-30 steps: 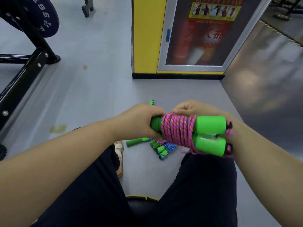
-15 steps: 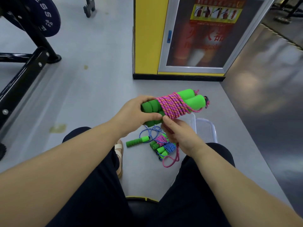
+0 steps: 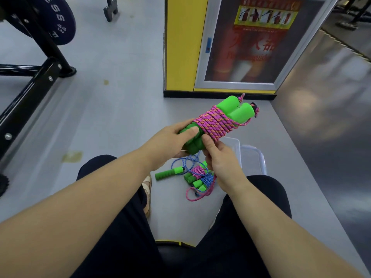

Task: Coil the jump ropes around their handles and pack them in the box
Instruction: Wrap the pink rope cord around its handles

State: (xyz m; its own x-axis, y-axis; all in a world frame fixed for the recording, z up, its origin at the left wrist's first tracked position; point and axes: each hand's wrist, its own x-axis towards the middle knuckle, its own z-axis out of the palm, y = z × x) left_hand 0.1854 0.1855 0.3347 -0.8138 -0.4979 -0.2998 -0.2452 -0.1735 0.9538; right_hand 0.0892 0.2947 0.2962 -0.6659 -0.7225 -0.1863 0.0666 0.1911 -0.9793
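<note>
Over open floor [image 3: 120,117], left hand [image 3: 170,141] grip clamped on green handles [image 3: 234,111], right hand [image 3: 220,159] pinching pink rope [image 3: 212,123], box [image 3: 238,149] rim beside

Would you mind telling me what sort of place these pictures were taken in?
Most likely a gym: a dark blue round weight plate sits on a black metal rack, and green-handled jump ropes lie on the grey floor.
</note>
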